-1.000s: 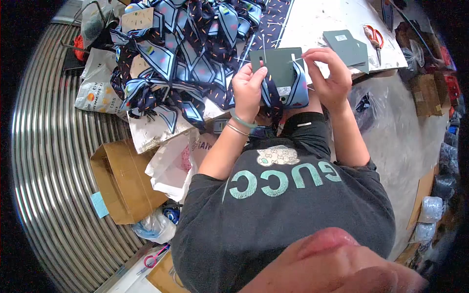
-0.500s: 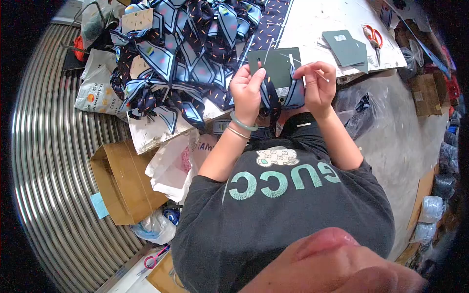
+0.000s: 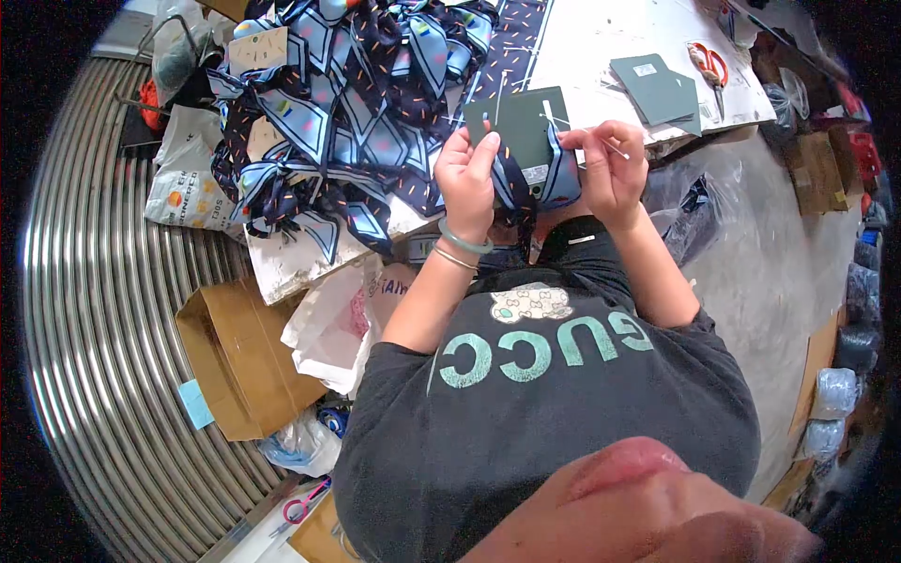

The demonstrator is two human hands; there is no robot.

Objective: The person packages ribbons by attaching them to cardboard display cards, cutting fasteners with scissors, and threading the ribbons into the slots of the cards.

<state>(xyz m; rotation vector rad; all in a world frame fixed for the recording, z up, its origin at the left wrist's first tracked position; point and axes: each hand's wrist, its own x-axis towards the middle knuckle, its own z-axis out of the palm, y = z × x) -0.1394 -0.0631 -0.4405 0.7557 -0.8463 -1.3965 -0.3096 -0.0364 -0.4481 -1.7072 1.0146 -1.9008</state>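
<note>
My left hand (image 3: 466,183) grips the left side of a dark green card (image 3: 521,127), thumb in front. A blue and navy patterned scarf (image 3: 561,176) is looped through the card and hangs down below it. At the card's right edge, my right hand (image 3: 610,174) has its fingers pinched on a thin white plastic tie (image 3: 615,148), close to the scarf. Another thin white strip (image 3: 501,94) stands up at the card's left slot. Its lower end is hidden by my left fingers.
A heap of similar scarves (image 3: 366,113) covers the left of the white table (image 3: 591,38). More green cards (image 3: 657,89) and orange-handled scissors (image 3: 709,68) lie on the right. Below are a cardboard box (image 3: 249,361) and a white bag (image 3: 324,328).
My right hand has moved down and inward from the card's upper right corner to beside the scarf. The card and my left hand have shifted slightly left, along with the view.
</note>
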